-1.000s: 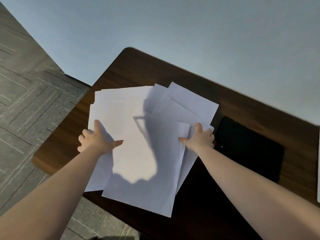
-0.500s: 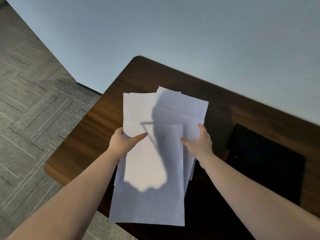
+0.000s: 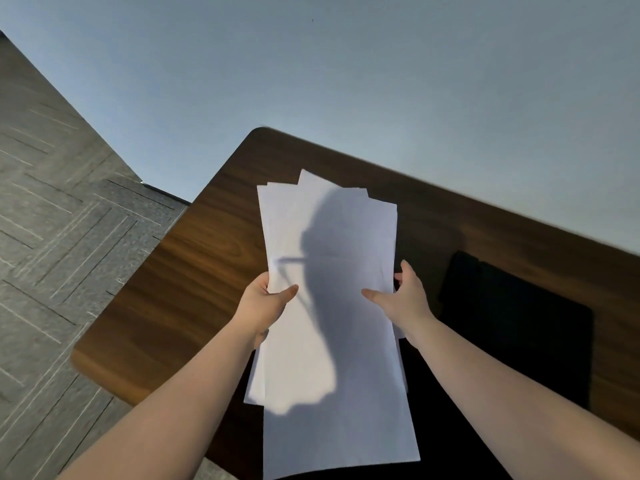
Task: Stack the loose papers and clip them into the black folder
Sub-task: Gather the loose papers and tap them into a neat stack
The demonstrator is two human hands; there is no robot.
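1. Both hands grip the papers (image 3: 332, 306) from opposite sides: the left hand (image 3: 266, 303) pinches the left edge with its thumb on top, and the right hand (image 3: 403, 299) clasps the right edge the same way.
2. Sheets are gathered into one bundle held over the desk (image 3: 194, 278), but they are not square yet – corners fan out at the far end and edges stagger near the bottom.
3. Off to the right lies the black folder (image 3: 512, 327), flat on the desk and apparently closed; I cannot make out its clip.
4. Gathering looks mostly done – what is left, I judge, is tapping the edges even, opening the folder and clipping the stack inside.
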